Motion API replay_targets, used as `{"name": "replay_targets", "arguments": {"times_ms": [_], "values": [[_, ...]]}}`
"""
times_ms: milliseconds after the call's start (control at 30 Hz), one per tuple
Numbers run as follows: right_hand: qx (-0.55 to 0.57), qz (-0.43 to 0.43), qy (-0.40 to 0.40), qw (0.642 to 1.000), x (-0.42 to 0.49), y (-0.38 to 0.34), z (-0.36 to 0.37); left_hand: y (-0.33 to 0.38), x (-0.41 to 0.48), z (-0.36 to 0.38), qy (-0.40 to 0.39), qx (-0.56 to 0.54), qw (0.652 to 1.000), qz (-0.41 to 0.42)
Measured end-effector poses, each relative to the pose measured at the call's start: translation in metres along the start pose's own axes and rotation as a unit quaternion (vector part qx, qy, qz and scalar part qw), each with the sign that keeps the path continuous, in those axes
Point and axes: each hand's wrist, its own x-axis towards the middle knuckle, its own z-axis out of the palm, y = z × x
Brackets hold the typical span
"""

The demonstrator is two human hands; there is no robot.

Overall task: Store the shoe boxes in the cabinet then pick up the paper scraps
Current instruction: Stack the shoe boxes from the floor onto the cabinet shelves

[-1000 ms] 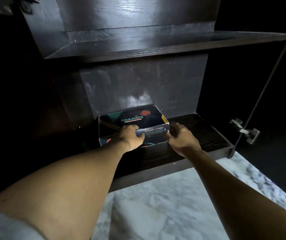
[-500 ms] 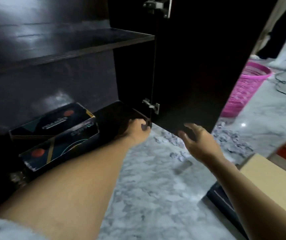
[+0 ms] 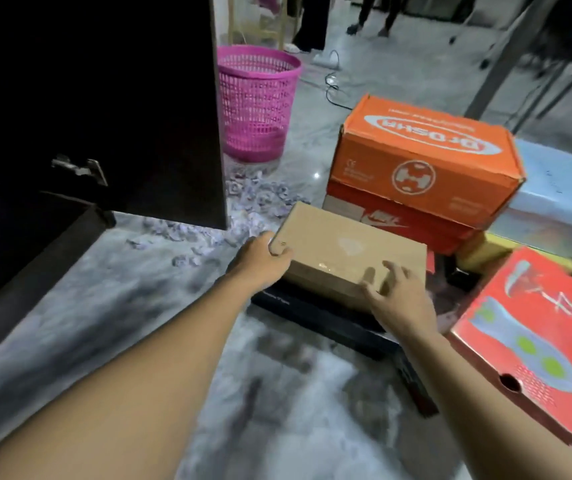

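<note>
A plain brown shoe box (image 3: 343, 251) lies on top of a black box (image 3: 326, 317) on the marble floor. My left hand (image 3: 262, 258) grips its near left corner. My right hand (image 3: 395, 296) touches its near right side with spread fingers. Behind it an orange box (image 3: 426, 157) is stacked on a red box (image 3: 416, 223). A red patterned box (image 3: 534, 341) sits at the right. Paper scraps (image 3: 243, 209) litter the floor by the dark cabinet (image 3: 28, 244), whose door (image 3: 132, 98) stands open.
A pink mesh basket (image 3: 255, 102) stands behind the scraps. A pale blue box (image 3: 561, 199) and a yellow one (image 3: 478, 251) sit at the far right. Cables and a person's legs show at the back.
My view swung right from the cabinet interior to the boxes on the floor. Both hands left the cabinet and came onto the brown box.
</note>
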Motion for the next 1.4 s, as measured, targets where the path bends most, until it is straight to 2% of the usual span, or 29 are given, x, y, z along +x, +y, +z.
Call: {"name": "replay_targets", "arguments": {"times_ms": [100,233,467,533,667,1000,1400], "values": [[-0.038,0.055,0.027,0.997,-0.008,0.021,-0.003,0.004,0.0,0.032,-0.035,0.003,0.999,-0.015],[0.052,0.07,-0.015,0.996,-0.008,0.03,0.0,0.006,0.006,0.042,-0.016,-0.023,0.999,-0.033],[0.141,0.021,0.017,0.99,-0.025,0.039,0.011,-0.012,-0.008,0.027,0.119,-0.04,0.99,-0.058],[0.188,0.038,0.034,0.981,-0.032,0.039,0.018,-0.025,-0.014,0.024,0.116,-0.044,0.99,-0.071],[0.271,0.059,0.035,0.96,-0.036,0.033,0.032,-0.032,-0.016,0.026,0.054,-0.082,0.992,-0.079],[0.248,0.023,0.048,0.967,-0.019,0.018,0.038,-0.046,-0.022,0.0,0.045,-0.094,0.991,-0.085],[0.269,-0.068,-0.008,0.961,-0.02,-0.065,0.052,-0.095,-0.06,-0.072,0.157,-0.157,0.964,-0.144]]}}
